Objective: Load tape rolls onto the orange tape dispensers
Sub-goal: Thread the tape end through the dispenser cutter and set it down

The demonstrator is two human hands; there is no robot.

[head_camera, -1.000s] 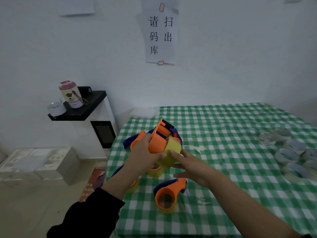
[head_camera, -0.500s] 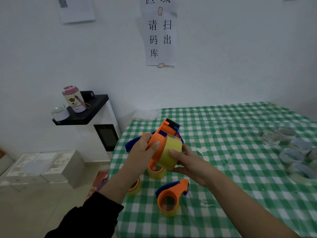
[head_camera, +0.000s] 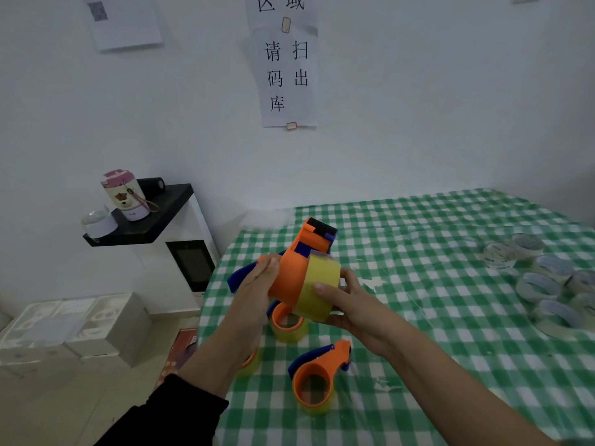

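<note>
Holding an orange tape dispenser [head_camera: 289, 278] in the air over the near left part of the table [head_camera: 418, 317], the person's left hand [head_camera: 254, 294] grasps its round drum, thumb laid on the orange face. The dispenser's cutter end, orange with black and blue parts, points up and away toward the wall. The right hand [head_camera: 354, 307] clasps a yellow tape roll [head_camera: 322, 278] from the right, thumb on the near side of its band and fingers behind it. The roll sits against the drum's right end; how far on it is cannot be told.

Below the hands, on the green checked cloth, lie three loaded dispensers: the nearest dispenser [head_camera: 314, 378] on its side with its ring opening upward, a second dispenser [head_camera: 286, 320] just under the held one, and a third dispenser [head_camera: 249, 362] mostly hidden by the left forearm. A cluster of clear tape rolls [head_camera: 537, 284] rests at the table's right edge, well apart from the hands. Left of the table, a black shelf [head_camera: 145, 226] carries a pink-lidded cup [head_camera: 127, 194].
</note>
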